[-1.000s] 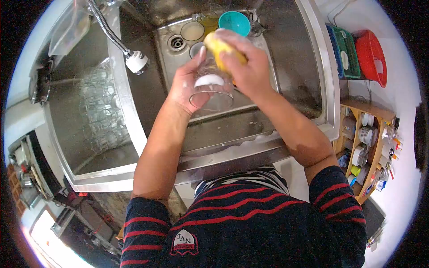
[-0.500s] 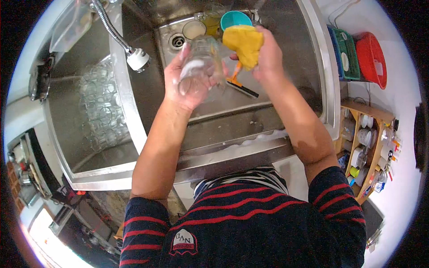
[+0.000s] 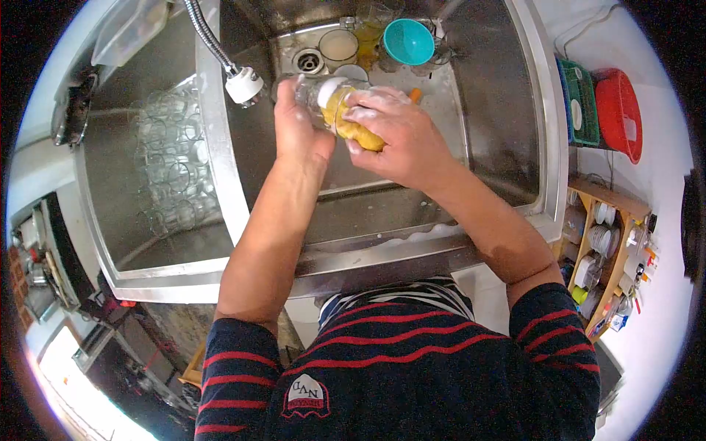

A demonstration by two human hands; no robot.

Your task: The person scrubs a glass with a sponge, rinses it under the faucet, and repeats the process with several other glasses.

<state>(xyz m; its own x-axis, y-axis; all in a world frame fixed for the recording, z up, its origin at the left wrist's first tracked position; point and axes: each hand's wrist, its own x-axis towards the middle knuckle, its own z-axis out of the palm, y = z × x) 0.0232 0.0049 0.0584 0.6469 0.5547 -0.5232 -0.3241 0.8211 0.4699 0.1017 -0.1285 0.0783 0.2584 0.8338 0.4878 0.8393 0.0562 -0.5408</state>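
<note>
My left hand (image 3: 300,131) is wrapped round a clear glass jar (image 3: 312,94), held tilted above the right sink basin. My right hand (image 3: 404,140) grips a yellow sponge cloth (image 3: 360,137), part of which is pushed into the jar's mouth. White suds coat the right fingers, and foam shows through the glass. Beneath the hands, only an orange bit of a squeegee (image 3: 415,95) peeks out; the rest is hidden.
Near the drain (image 3: 308,62) stand a glass of cloudy liquid (image 3: 338,46) and a teal bowl (image 3: 409,42). A hose sprayer (image 3: 244,86) hangs over the divider. Many glasses (image 3: 173,165) fill part of the left basin. A red basket (image 3: 619,114) is at right.
My right hand has brought the yellow sponge cloth down and left into the jar's mouth. The jar has tipped toward the right hand. The view has shifted slightly.
</note>
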